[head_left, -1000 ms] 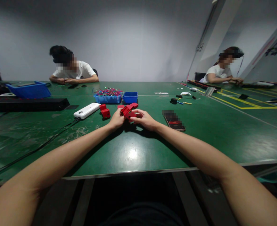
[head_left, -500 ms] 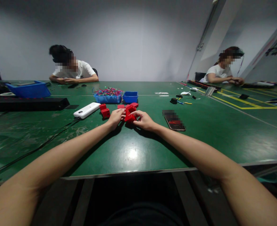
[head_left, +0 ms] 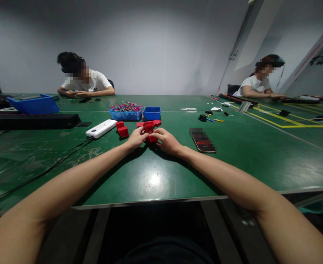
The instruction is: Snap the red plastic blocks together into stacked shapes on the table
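Observation:
Between my two hands is a red block piece, held just above the green table. My left hand grips its left side with bent fingers. On the other side, my right hand has its fingers and thumb closed on the lower part of the piece. The fingers hide much of its shape. More red block pieces lie close behind it, partly covered. To the left of my left hand, other red blocks rest on the table, touching or nearly touching each other.
A blue bin of coloured wires and a smaller blue bin stand behind my hands. A white power bank with a cable lies left, a phone right. Pliers lie farther back. Two people sit across the table.
The red block piece has turned in my hands, so its open hollow no longer faces me and small holes show near its top. My fingers have shifted slightly around it.

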`<act>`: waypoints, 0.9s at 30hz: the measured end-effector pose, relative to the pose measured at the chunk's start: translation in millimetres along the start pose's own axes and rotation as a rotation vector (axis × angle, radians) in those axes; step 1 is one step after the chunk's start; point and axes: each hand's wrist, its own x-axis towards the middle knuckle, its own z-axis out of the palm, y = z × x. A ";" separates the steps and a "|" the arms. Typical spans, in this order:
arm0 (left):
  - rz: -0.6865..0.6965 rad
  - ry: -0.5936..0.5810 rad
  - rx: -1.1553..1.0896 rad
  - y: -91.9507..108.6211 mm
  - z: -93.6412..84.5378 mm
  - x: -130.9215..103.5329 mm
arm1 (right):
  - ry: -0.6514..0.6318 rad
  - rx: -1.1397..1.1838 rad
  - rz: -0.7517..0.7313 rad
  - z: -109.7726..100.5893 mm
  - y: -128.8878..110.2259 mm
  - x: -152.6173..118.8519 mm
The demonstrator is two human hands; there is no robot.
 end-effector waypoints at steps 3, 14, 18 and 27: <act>0.002 -0.010 -0.013 -2.1 -0.9 1.1 | 0.017 0.066 0.008 -1.4 -0.7 0.3; 0.252 -0.096 0.300 -10.9 -6.8 2.8 | 0.212 0.437 0.440 -0.1 -2.7 5.8; 0.352 -0.161 0.460 -10.0 -3.9 -1.2 | 0.208 0.564 0.682 1.6 7.0 8.6; 0.483 -0.094 0.742 -12.1 -6.6 -0.5 | 0.069 0.693 0.591 -3.5 4.5 9.3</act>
